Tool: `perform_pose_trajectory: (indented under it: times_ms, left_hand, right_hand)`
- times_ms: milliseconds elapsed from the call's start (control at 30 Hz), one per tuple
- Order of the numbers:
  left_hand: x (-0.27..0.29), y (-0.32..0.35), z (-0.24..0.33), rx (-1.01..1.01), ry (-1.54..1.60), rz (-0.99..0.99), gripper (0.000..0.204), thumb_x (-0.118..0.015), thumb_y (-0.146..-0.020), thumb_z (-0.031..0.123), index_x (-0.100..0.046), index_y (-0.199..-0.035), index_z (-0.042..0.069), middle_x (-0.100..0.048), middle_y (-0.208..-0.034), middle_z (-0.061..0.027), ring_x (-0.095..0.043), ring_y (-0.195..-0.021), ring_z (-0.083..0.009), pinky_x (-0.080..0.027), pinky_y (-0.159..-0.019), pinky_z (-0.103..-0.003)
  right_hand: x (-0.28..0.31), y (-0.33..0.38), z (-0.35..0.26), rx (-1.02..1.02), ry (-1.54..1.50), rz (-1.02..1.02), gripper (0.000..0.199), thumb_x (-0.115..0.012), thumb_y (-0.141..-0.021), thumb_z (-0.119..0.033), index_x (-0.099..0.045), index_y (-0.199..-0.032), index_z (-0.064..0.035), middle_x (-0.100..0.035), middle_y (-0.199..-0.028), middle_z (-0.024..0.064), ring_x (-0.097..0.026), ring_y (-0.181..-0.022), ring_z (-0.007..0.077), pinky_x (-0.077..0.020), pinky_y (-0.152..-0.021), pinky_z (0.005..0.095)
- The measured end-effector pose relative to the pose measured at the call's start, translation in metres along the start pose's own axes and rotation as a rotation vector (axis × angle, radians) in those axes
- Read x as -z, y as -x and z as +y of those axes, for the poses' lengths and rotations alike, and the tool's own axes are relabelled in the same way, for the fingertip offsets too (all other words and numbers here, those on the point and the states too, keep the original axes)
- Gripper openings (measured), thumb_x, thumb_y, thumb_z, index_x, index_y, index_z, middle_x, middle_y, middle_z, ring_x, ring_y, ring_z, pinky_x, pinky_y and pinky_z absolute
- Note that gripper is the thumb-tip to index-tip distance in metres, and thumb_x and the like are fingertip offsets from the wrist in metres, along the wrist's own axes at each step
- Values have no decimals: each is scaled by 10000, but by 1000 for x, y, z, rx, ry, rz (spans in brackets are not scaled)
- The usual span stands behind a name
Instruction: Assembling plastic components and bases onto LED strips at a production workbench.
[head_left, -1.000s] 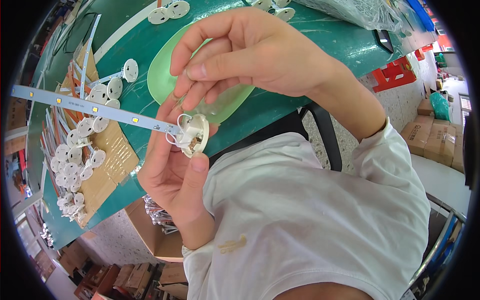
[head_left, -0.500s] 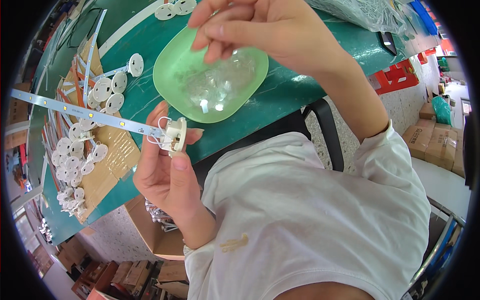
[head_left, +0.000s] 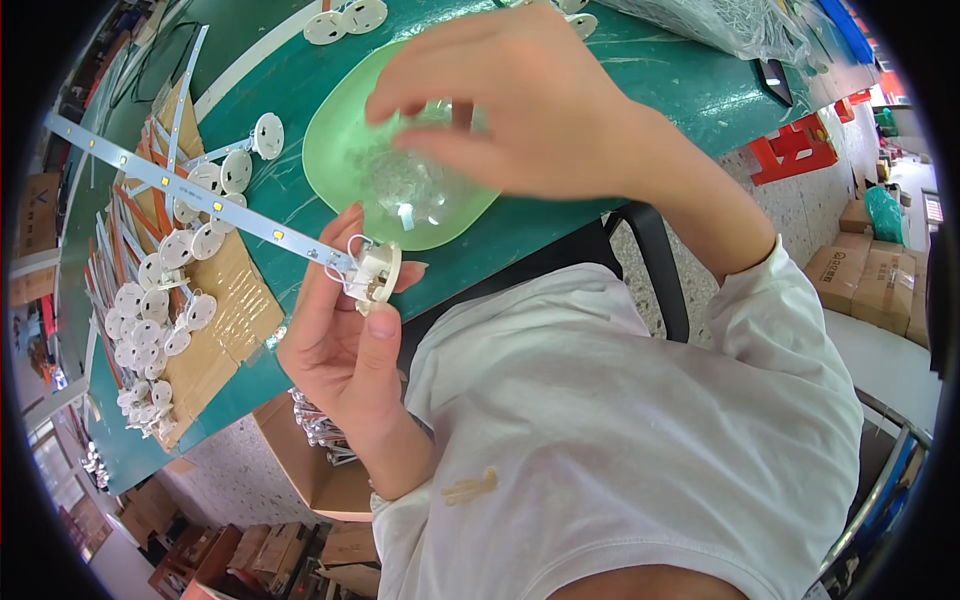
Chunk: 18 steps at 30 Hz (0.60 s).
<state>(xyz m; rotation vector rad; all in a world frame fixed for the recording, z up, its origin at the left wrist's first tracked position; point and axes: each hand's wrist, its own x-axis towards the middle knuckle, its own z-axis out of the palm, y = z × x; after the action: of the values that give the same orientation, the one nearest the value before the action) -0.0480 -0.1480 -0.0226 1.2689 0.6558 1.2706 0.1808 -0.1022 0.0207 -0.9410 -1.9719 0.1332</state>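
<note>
My left hand is closed on the white round end cap of an LED light strip, holding it between thumb and fingers. Thin white wires loop from the strip into the cap. The strip slants up and away to the left. Over a light green bowl hovers my right hand, slightly blurred, its thumb and curved fingers apart with nothing visible between them. Small clear plastic pieces lie in the bowl, partly hidden by that hand.
Several strips with white round caps lie on cardboard at the left of the green table. More round caps sit at the far side. A clear plastic bag and a dark phone-like object lie far right.
My left hand has shifted slightly right and nearer with the capped strip, which now slants more steeply. My right hand has come lower over the bowl, turning its back toward me.
</note>
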Motion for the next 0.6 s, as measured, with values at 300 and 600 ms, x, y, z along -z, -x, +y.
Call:
perform_pose_trajectory:
  times_ms: [300,600]
  left_hand:
    - [-4,5,-2,23,7,-32,553,-727,-862,79,-519,-1343,-97,-523,-1351,-317,-633,-1135,-321,-596,-865,-430]
    - [-8,6,0,11,-10,11,544,-714,-868,125,-533,-1328,-104,-529,-1345,-320,-662,-1057,-301,-596,-845,-406]
  right_hand:
    - [0,4,-28,37,-26,-224,100,-679,-707,-92,-658,-784,-31,-636,-683,133,-662,-697,321,-527,-631,409]
    - [-13,20,-34,-163,-191,-59,129,-694,-713,-55,-677,-840,-45,-674,-718,118,-672,-663,289,-525,-597,387]
